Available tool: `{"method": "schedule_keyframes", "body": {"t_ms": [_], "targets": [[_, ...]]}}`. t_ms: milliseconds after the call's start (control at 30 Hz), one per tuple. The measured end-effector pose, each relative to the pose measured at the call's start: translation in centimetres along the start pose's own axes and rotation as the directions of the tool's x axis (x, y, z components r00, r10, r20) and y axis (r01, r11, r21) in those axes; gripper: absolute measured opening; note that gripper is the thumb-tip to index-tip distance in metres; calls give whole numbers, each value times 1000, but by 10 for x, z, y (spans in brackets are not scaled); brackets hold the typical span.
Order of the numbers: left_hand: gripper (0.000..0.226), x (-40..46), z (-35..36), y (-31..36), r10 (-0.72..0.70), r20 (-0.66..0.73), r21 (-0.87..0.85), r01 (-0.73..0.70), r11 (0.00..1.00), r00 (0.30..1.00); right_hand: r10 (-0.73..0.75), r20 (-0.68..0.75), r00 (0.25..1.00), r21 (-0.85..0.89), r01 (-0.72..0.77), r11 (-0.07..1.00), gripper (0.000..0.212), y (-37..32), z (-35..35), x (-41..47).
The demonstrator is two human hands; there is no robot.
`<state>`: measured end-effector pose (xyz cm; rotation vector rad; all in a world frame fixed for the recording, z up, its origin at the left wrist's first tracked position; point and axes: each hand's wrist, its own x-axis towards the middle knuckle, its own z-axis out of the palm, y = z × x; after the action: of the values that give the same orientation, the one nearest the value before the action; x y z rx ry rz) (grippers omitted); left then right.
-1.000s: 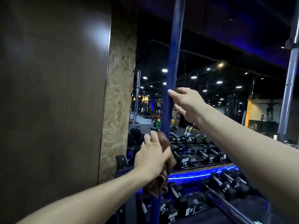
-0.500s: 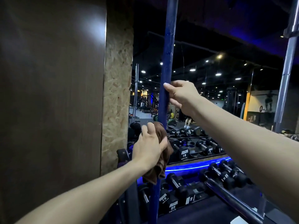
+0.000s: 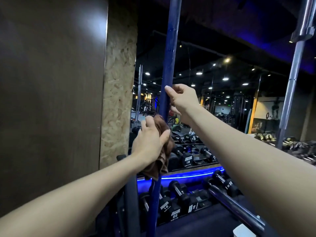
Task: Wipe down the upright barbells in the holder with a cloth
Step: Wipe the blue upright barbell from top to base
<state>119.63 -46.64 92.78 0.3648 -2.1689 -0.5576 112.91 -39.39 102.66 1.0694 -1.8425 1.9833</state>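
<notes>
The blue barbell stands upright at centre. The left hand grasps a brown cloth wrapped round it; just above, the right hand grips the bare shaft. Dumbbell racks lie beyond.

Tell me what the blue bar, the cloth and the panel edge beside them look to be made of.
Blue bar: probably metal under a matte blue coating; scuffs and ring marks show along it. Cloth: soft brown fabric, perhaps terry or microfibre; it bunches and hangs in folds from the left hand. Panel edge: raw strand board, with pale pressed wood flakes visible.
</notes>
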Motion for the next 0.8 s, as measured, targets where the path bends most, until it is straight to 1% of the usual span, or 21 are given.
{"method": "schedule_keyframes", "body": {"t_ms": [67, 133, 200, 267, 333, 367, 433, 500, 567, 633, 667, 733, 800], "targets": [[53, -13, 8, -6, -22, 69, 76, 17, 997, 997, 20, -11, 1000, -60, -20, 998, 11, 5, 1, -6], [55, -7, 7, -9, -6, 84, 85, -1, 996, 996, 80, -12, 997, -77, -81, 994, 13, 7, 2, -11], [53, 15, -4, 1, 45, 17, -9, -45, 999, 999, 121, -10, 993, -114, -121, 986, 15, 1, 1, -12], [53, 44, -23, 19, 102, -73, -91, -108, 990, 992, 135, -41, 990, -168, -140, 976, 22, -7, 0, -11], [53, 58, -35, 30, 158, -109, -103, -169, 980, 981, 159, -79, 984, -152, -170, 974, 30, -12, 0, -11], [52, 59, -36, 30, 176, -107, -121, -189, 974, 978, 172, -87, 981, -131, -183, 974, 31, -13, 0, -13], [52, 49, -29, 18, 186, -68, -176, -196, 965, 980, 195, -98, 976, -80, -203, 976, 29, -10, 3, -16], [55, 27, -11, -3, 172, 8, -158, -169, 973, 985, 188, -107, 976, -25, -191, 981, 25, -5, 6, -20], [56, -2, 8, -25, 158, 143, -86, -147, 985, 977, 164, -119, 979, -4, -166, 986, 23, -2, 7, -22], [56, -28, 20, -42, 143, 288, -24, -142, 990, 947, 156, -156, 975, -31, -163, 986, 17, -3, 7, -26], [56, -35, 24, -48, 139, 331, -15, -142, 990, 933, 149, -169, 974, -52, -160, 986, 13, -3, 8, -28], [55, -31, 24, -51, 151, 337, -43, -145, 989, 929, 136, -180, 974, -111, -158, 981, 7, -2, 8, -31], [56, -13, 15, -42, 187, 265, -98, -167, 981, 946, 137, -179, 974, -148, -164, 975, 5, -2, 10, -33]]}}
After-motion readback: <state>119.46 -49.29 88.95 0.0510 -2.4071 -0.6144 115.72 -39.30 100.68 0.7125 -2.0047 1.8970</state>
